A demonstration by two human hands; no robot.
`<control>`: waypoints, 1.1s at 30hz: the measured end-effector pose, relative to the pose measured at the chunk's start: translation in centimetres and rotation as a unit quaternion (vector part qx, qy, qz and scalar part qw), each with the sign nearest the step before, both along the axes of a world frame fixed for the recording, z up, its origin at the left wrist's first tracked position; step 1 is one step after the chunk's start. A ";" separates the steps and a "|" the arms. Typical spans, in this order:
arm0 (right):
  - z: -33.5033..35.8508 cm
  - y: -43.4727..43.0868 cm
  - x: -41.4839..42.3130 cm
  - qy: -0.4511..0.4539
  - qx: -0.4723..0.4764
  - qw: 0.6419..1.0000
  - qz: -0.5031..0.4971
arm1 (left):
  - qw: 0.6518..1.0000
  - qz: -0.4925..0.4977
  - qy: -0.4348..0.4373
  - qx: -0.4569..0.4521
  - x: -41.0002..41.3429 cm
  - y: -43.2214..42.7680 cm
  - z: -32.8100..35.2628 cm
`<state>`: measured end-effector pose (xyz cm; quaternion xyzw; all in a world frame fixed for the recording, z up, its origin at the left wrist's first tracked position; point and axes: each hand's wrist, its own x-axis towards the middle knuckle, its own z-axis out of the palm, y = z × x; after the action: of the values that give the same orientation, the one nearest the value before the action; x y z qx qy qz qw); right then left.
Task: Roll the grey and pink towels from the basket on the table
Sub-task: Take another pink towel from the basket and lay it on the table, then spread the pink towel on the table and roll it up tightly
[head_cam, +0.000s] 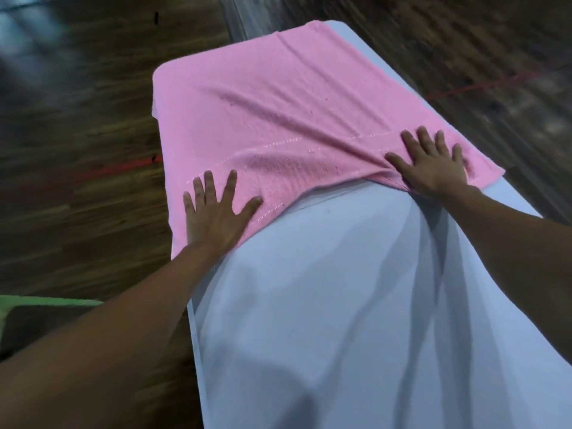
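Pink towel (pixel 278 97) lies opened out flat across the far half of the white table (pixel 325 305), and no part of it is rolled yet. By my reading the task is at an early stage for this towel: it is being spread and smoothed, and the rolling itself has not begun. No grey towel shows anywhere in the view, rolled or unrolled, so how far that half of the job has got cannot be told.

Left hand (pixel 213 212) rests palm down on the towel's near left corner, fingers straight and fanned apart, gripping nothing. Right hand (pixel 430 164) lies the same way on the near right part of the towel, flat and splayed. Under its thumb and heel the cloth is pushed into a small bunch of folds, but the fingers do not curl round it.

The towel looks like soft terry. A stitched hem band runs along its near edge, which sags away in a curve between the two hands instead of lying straight. Shallow creases fan out from the right hand toward the middle. Its left side drapes over the table's left edge, and its far end reaches close to the far end of the table.

At the lower left, beside the table, a green rim (pixel 46 301) shows, probably the basket, though too little is visible to be sure. Dark wooden floor (pixel 77 150) surrounds the table.
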<state>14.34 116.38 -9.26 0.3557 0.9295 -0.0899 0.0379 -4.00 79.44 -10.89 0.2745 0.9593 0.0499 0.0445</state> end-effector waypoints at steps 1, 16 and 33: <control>0.0 -0.2 2.0 0.000 0.003 1.000 0.001 | 1.000 0.003 0.000 -0.002 1.9 -0.8 0.0; 1.7 -7.4 31.4 -0.077 -0.097 0.992 0.000 | 1.000 0.006 -0.017 -0.024 32.8 -12.6 0.6; 3.2 -16.2 51.1 -0.121 -0.127 0.984 0.034 | 0.984 0.013 -0.162 -0.072 52.4 -20.3 3.8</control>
<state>65.49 100.15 -6.10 0.3241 0.9108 -0.1616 0.1982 48.43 59.14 -7.06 0.2468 0.9439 0.0246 0.2181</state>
